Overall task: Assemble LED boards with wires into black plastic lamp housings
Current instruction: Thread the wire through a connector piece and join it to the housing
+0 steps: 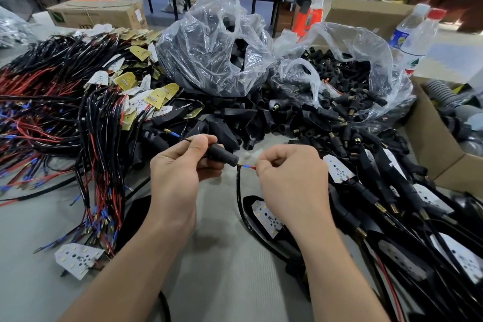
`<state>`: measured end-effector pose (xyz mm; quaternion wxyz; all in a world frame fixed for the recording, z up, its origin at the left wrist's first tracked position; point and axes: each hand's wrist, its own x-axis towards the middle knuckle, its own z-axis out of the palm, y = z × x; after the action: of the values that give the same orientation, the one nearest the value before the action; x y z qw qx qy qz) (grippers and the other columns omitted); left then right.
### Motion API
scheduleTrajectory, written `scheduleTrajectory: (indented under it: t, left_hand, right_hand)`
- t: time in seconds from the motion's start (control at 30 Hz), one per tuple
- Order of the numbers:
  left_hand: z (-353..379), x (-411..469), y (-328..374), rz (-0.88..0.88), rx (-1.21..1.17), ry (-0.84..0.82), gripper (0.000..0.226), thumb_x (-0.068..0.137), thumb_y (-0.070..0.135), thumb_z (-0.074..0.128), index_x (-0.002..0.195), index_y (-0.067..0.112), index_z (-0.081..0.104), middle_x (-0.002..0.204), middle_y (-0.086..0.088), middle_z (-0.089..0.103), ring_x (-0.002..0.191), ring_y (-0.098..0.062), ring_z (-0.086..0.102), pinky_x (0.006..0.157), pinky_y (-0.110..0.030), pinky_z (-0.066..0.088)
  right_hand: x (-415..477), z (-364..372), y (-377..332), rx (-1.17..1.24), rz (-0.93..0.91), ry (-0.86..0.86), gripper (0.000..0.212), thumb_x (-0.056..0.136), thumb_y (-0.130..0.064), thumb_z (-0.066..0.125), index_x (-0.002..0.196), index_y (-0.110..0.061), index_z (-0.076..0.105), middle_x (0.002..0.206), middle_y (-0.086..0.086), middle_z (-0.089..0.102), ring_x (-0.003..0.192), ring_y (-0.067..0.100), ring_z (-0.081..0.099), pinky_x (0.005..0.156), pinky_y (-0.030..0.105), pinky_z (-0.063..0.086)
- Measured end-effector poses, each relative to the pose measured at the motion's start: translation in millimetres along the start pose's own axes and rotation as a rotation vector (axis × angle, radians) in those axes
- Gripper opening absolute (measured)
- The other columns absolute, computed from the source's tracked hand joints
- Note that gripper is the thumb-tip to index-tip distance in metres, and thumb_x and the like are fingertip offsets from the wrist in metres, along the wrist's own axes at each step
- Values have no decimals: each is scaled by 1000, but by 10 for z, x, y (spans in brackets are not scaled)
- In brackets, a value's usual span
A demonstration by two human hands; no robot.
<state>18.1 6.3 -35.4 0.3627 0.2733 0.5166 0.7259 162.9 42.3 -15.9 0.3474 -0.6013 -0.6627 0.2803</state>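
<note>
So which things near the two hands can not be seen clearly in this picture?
Head view:
- End of the red wire: hidden by the fingers of the right hand.
- Rear of the black sleeve: covered by the left hand.
- Lower part of the lamp housing: behind the right forearm.
- Label of the bottle: blurred, too small.

Our grey work table
On it we see red-and-black wire bundles, clear plastic bags of black parts and loose black housings.

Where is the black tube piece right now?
Head view, centre: the left hand grips the black tube, just left of the red wire tip pinched by the right hand.
</note>
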Motion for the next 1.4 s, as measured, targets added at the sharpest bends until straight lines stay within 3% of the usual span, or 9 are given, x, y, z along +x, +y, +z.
scheduleTrajectory:
  t: [0.13,0.33,0.47,0.6,0.73,0.83,1.03,1.2,1.4]
  left_hand:
    - [9,-17,-3,31,6,11,33,101,15,61,77,21,82,79,-10,78,60,-13,67,58,-22,56]
    - [13,-14,-7,33,21,19,34,101,15,61,75,21,82,79,-10,78,59,-13,66,58,-22,57]
    - [-2,33,-13,29,32,51,33,101,15,62,74,20,81,81,-10,78,59,-13,65,58,-21,56]
    - [-28,68,-9,77,45,97,32,101,17,63,75,23,82,80,-7,78,58,-12,63,56,-20,53]
    - [-33,80,5,152,107,97,34,101,17,63,74,26,81,79,-6,78,58,-13,64,55,-20,53]
    - [-34,70,14,129,113,56,34,100,13,63,74,24,81,80,-7,77,57,-13,63,55,-22,54]
    - [-63,109,24,-86,-53,51,29,101,12,59,80,13,78,77,-9,76,54,-11,62,52,-19,53]
    - [-66,133,40,-92,-55,36,32,102,12,59,77,14,78,77,-9,76,53,-10,62,51,-19,53]
    - [-51,113,33,-42,25,69,37,101,13,62,69,20,81,78,-9,77,57,-13,64,53,-20,53]
  right_hand:
    - [9,-4,23,12,33,-19,27,77,-18,62,72,-42,73,50,-12,64,54,7,61,41,11,37]
    - [29,8,57,22,26,-54,28,76,-16,60,69,-41,73,51,-11,64,56,5,60,44,10,41]
    - [59,-25,90,188,50,-170,22,78,-16,70,68,-35,76,51,-11,63,46,3,51,49,17,44]
    - [64,-53,77,446,109,-351,19,82,-5,72,70,-18,79,60,3,64,60,15,54,65,36,47]
    - [54,-49,72,510,108,-413,16,83,-3,72,72,-13,79,62,7,63,62,18,53,65,37,44]
    - [36,-34,87,480,98,-379,16,82,-6,72,72,-16,79,59,4,61,61,19,51,63,38,46]
    - [32,39,96,418,119,-273,15,77,-15,69,71,-24,79,62,2,67,58,14,56,62,36,54]
    - [26,9,105,397,75,-350,12,78,-21,70,76,-27,81,62,3,64,55,13,47,58,32,46]
    - [30,25,93,284,-47,-206,17,78,-23,78,71,-39,79,54,-9,60,49,2,46,47,16,39]
